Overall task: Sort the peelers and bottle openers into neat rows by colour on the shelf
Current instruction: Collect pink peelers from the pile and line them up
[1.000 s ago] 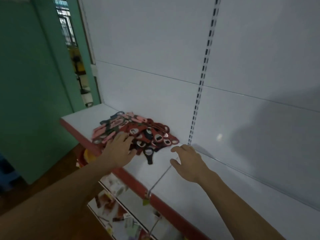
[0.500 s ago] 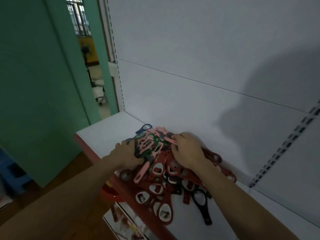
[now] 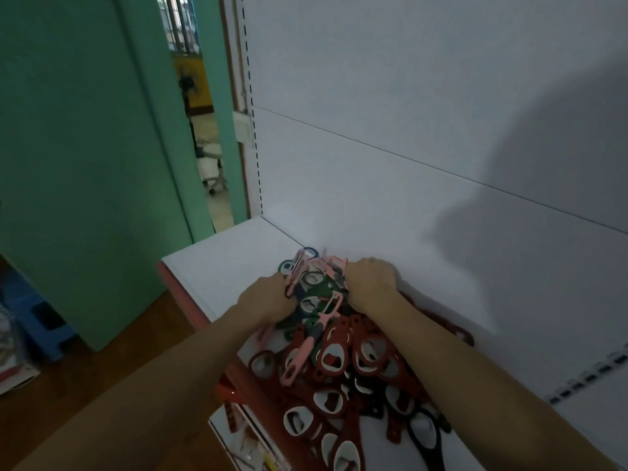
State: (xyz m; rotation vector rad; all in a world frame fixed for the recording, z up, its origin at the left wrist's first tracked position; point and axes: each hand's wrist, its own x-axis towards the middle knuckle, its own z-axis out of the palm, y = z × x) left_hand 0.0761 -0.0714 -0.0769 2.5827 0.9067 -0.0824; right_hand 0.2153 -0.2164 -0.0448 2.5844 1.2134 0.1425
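A mixed heap of peelers and bottle openers lies on the white shelf. Red openers fill the near part, pink peelers and green and dark blue pieces sit toward the far end, and a black opener lies at the near right. My left hand is dug into the left side of the far end of the heap, fingers curled into the pieces. My right hand clasps the right side of the same end. What exactly each hand holds is hidden.
The shelf's red front edge runs down to the near left, with a lower shelf of packaged goods beneath it. A white back panel stands directly behind the heap. A green wall and a doorway are at left.
Both hands have moved from the shelf beside the pile onto its far end and closed around that end from either side. The view has drawn closer and turned left.
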